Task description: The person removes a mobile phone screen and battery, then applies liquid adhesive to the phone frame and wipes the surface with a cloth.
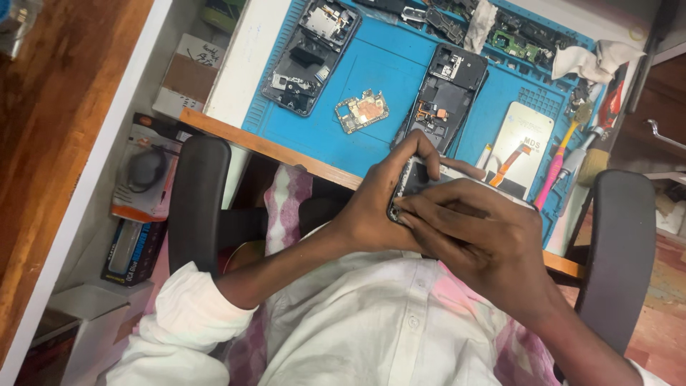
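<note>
white shirt (371,336) | both hands' fingers (418,154) clamped around phone frame (418,179)

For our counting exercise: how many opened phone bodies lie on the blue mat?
2: one opened phone body at the mat's left, another mid-mat above the hands. Parts along the far edge may hide more.

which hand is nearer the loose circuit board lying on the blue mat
Left. The left hand grips the phone just below and right of the loose circuit board. The right hand sits farther off, lower and further right, picking at the phone's edge.
</note>
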